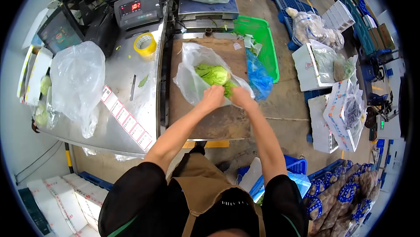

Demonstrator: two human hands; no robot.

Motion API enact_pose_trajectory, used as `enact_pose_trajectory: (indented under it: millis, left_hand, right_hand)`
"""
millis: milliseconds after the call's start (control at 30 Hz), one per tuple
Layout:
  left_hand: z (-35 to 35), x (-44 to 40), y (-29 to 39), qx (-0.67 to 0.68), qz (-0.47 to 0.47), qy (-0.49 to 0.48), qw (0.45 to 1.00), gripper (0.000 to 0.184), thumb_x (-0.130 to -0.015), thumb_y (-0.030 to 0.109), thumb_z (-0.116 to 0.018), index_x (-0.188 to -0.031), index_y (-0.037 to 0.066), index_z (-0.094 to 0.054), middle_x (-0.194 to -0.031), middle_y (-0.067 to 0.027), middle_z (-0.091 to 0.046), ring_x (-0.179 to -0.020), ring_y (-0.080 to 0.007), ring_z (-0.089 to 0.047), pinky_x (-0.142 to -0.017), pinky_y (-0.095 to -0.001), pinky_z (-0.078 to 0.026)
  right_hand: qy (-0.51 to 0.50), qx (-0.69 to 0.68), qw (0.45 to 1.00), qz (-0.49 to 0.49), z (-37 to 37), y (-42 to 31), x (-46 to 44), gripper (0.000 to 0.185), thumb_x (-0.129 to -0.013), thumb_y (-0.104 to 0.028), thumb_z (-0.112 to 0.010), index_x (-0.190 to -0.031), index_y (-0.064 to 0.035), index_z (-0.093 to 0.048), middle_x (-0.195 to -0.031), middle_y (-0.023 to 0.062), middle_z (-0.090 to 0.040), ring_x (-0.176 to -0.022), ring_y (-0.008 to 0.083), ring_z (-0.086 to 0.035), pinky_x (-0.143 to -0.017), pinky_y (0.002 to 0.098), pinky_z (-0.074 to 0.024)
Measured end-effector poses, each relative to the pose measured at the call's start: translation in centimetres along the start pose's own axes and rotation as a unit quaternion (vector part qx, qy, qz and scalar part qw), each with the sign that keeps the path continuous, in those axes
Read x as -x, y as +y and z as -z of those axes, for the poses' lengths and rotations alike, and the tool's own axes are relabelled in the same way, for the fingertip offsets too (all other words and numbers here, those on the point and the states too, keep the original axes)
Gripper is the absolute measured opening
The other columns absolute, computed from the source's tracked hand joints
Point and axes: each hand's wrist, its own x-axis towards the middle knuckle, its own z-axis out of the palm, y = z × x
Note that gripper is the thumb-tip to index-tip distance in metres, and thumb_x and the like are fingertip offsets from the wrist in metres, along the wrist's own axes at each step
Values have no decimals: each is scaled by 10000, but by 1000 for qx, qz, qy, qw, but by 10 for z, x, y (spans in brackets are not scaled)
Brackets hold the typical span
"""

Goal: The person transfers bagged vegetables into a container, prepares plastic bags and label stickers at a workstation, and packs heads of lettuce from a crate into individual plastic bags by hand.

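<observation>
A clear plastic bag (188,64) lies on the brown board with its mouth spread toward me. Inside it rests a leafy green vegetable (212,74), perhaps lettuce, its pale base facing right. My left hand (213,97) is closed on the near edge of the bag, just below the leaves. Close beside it, my right hand (240,97) is also closed at the bag's near right edge, against some green leaf. The fingertips of both hands are mostly hidden from above.
On the steel table to the left are yellow tape (145,44), a label strip (127,118) and another plastic bag (78,79). A scale display (138,8) stands behind. A green crate (269,57) and blue bag (259,77) sit right of the board (218,125).
</observation>
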Motion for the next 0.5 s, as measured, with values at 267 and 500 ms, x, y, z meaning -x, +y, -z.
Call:
enact_pose_trajectory:
  millis: [267,500]
  left_hand:
    - [-86,-49,-36,-165,-40,-179,969,244,-700,162,-615,-882,1,-634,-994,-216,-613,-903,-330,-608,-761,-434,-464]
    - [-158,-59,-59,-362,-71,2,929,482,-722,297,-639,-1145,84,-550,-1164,-86,-532,-1148,-211,-407,-936,-443,-256]
  right_hand:
    - [-155,127,976,86,-10,-49,47,128,-714,-109,-578,-785,-66,-676,-823,128,-670,-768,267,-660,-683,404,-517]
    - [-85,141,983,85,24,-47,54,98,-702,-99,-589,-753,-67,-665,-782,128,-669,-790,272,-648,-767,378,-442]
